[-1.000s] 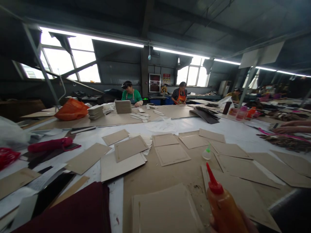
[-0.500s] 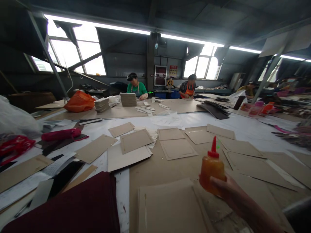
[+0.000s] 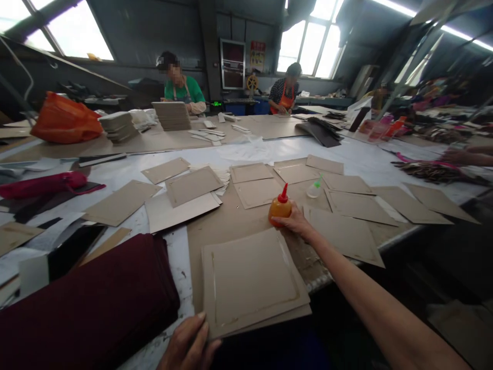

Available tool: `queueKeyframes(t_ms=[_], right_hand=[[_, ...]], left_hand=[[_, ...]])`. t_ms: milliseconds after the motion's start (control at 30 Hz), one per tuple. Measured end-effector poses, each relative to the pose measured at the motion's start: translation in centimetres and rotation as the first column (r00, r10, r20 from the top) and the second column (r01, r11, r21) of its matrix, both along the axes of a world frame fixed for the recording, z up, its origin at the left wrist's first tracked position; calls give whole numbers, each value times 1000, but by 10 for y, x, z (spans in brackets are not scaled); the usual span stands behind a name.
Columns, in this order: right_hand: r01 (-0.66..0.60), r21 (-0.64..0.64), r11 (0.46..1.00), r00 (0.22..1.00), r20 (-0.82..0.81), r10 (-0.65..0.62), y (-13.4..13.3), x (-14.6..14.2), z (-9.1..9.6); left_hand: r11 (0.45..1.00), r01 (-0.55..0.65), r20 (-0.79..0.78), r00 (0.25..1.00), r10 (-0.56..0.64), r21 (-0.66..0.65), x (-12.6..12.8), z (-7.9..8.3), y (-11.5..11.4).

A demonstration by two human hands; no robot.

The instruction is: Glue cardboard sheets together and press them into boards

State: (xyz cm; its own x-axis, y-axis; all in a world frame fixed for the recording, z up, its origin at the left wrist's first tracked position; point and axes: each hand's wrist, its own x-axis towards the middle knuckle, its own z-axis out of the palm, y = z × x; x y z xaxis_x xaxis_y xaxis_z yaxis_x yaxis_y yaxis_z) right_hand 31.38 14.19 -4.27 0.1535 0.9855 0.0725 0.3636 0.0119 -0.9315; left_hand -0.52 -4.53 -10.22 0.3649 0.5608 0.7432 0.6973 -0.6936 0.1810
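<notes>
My right hand point(image 3: 296, 221) is wrapped round a squeeze bottle of amber glue point(image 3: 279, 209) with a red pointed nozzle. The bottle is upright, just beyond a stack of cardboard sheets point(image 3: 246, 282). Shiny glue lines run along the borders of the top sheet. At the near left corner of that stack, my left hand point(image 3: 188, 341) has its fingers bent round the cardboard's edge. Behind the glue bottle stands a small clear bottle with a green tip point(image 3: 314, 190).
Folded maroon cloth point(image 3: 96, 298) lies at left. More cardboard sheets point(image 3: 346, 234) spread across the table. An orange bag point(image 3: 65, 118) and board stacks point(image 3: 171, 115) stand farther back. Two people point(image 3: 185, 90) work across the table; another person's hands point(image 3: 462, 154) show at right.
The view has turned and tilted down. My right hand has moved the glue bottle away from me, uncovering the green-tipped bottle. My left hand has come into view at the cardboard's corner.
</notes>
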Motion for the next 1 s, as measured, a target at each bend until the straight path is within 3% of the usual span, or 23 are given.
queueKeyframes(t_ms=[133, 233, 367, 467, 700, 900, 1000], right_hand=[[19, -36, 999, 997, 82, -16, -28, 7, 11], [33, -79, 996, 985, 172, -19, -82, 11, 25], [-64, -114, 991, 928, 360, 101, -161, 4, 35], [-94, -108, 990, 898, 420, 131, -193, -7, 32], [9, -70, 997, 932, 361, 17, -204, -22, 23], [69, -184, 981, 977, 213, -29, -206, -21, 32], [117, -266, 957, 993, 62, -104, -208, -23, 37]], left_hand=[[998, 3, 9, 1000, -3, -59, 1, 12, -6], [998, 30, 50, 998, -27, -54, 2, 13, -6], [997, 29, 65, 998, -24, -78, 3, 14, -6], [997, 26, 71, 997, -21, -66, 4, 15, -7], [996, 18, 77, 997, -12, -82, 6, 15, -9], [999, -9, 78, 997, 12, -50, 6, 15, -10], [999, -10, 88, 996, 14, -43, 7, 16, -10]])
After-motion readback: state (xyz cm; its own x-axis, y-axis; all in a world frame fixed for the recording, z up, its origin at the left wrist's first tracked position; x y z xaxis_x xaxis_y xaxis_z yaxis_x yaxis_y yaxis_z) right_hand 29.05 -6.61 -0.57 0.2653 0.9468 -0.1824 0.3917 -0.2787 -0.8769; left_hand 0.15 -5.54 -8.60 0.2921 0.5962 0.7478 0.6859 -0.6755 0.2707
